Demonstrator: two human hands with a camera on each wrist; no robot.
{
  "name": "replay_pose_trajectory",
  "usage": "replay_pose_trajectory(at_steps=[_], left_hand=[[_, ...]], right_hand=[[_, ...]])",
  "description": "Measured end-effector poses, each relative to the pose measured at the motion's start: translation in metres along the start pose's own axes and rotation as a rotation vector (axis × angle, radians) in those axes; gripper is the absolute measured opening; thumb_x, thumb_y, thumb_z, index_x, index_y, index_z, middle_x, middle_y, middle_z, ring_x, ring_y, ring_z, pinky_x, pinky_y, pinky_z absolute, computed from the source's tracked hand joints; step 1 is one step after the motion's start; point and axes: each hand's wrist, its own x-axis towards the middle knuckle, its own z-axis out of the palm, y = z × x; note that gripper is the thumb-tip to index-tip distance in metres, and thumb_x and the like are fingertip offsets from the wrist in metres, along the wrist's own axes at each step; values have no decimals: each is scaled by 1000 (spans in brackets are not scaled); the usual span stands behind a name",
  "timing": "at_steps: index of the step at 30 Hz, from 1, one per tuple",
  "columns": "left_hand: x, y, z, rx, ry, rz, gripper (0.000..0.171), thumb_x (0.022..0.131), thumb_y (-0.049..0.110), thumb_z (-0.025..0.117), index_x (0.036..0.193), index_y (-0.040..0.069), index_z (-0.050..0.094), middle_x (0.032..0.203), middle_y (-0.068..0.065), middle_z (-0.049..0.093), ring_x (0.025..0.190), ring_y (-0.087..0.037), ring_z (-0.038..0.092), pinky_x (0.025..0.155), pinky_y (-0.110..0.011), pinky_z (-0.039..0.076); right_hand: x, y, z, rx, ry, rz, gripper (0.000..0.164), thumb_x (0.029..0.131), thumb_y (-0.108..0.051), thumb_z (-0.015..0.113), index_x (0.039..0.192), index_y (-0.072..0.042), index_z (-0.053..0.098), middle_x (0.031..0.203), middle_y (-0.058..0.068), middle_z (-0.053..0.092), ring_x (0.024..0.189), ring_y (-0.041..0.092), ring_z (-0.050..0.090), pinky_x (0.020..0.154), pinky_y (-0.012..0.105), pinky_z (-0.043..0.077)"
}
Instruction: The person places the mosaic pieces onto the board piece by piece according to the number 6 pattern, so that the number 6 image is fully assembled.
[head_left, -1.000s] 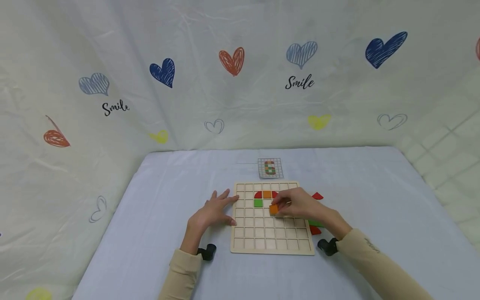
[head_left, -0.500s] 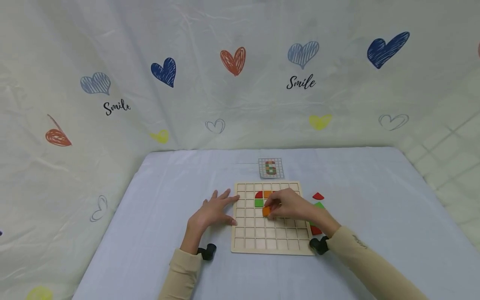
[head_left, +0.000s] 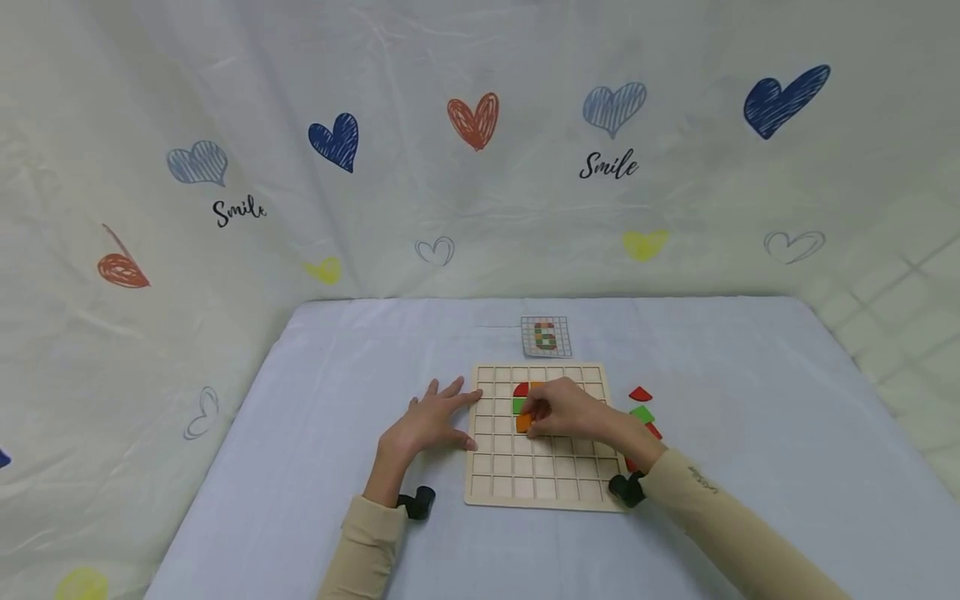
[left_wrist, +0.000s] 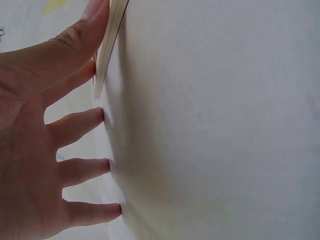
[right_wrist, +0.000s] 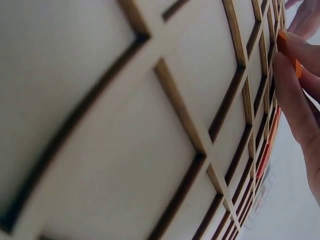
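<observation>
Fingertips [head_left: 534,412] on orange tile [head_left: 522,423] (wooden board [head_left: 543,483])

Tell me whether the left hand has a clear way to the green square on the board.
Probably not. The left hand lies flat at the grid board's left edge, close by, but the right hand, pinching an orange tile, hovers right beside the green square and crowds the approach.
</observation>
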Motion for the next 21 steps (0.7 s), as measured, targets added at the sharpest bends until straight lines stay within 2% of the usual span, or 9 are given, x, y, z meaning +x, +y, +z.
replay_pose_trajectory(at_steps=[6,11,21], left_hand=[[1,0,1,2,-1,2,85,79,34,89,154,27,50,170,-8,26,157,-48,11,119,-75,14],[3,0,2,3,-1,5,86,78,34,89,154,26,50,170,-9,27,157,-49,11,118,-76,15],[3,0,2,6,-1,-7,85,79,33,89,154,27,50,170,-8,27,157,-48,11,118,-76,14]], right_hand=[[3,-1,4,-40,0,-46,20,82,-8,86,98,-3,75,88,1,69,75,7,58,69,20,53],[5,-2,5,-68,-6,-40,19,83,-7,85,98,-3,75,87,0,65,75,10,56,68,19,51],[2,-5,4,-85,-2,-59,19,82,-4,84,100,-2,76,91,4,66,78,13,62,70,20,53]])
